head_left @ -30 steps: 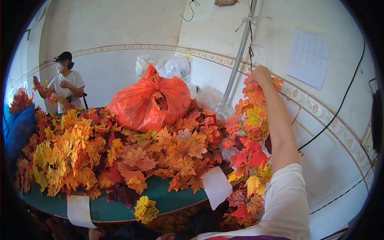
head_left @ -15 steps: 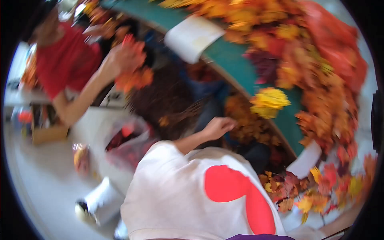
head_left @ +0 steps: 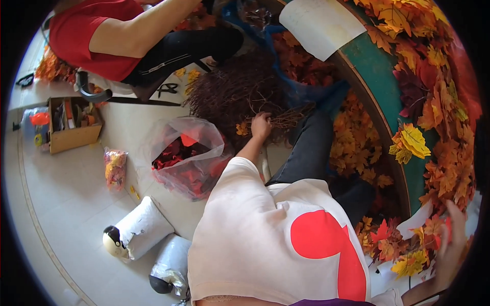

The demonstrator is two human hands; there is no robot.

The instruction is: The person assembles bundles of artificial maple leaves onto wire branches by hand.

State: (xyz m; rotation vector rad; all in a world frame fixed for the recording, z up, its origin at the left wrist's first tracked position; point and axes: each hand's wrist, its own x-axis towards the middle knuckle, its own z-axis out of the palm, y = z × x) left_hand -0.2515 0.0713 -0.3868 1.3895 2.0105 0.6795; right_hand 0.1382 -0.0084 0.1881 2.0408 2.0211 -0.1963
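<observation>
My left hand (head_left: 261,126) reaches down to a heap of thin dark brown twigs (head_left: 229,92) on the floor. Its fingers are curled round the pale stem ends at the heap's right side. At the lower right, my right hand (head_left: 450,245) is partly blurred, with its fingers stretched out. It is beside a string of red, orange and yellow artificial maple leaves (head_left: 388,247) at the edge of the green table (head_left: 363,56). A stack of yellow artificial leaves (head_left: 412,142) lies on that table, next to a thick pile of orange leaves (head_left: 445,163).
A clear plastic bag (head_left: 214,137) of red leaves stands left of my arm. Two silver-grey packages (head_left: 145,227) lie lower left, near a small cardboard box (head_left: 76,140). A person in a red shirt (head_left: 97,30) sits upper left. A white sheet (head_left: 321,25) overhangs the table edge.
My left hand has gone from above my lap to the twigs. My right hand has come into view by the leaves. The view has shifted, and the co-worker's hand with orange leaves is now cut off.
</observation>
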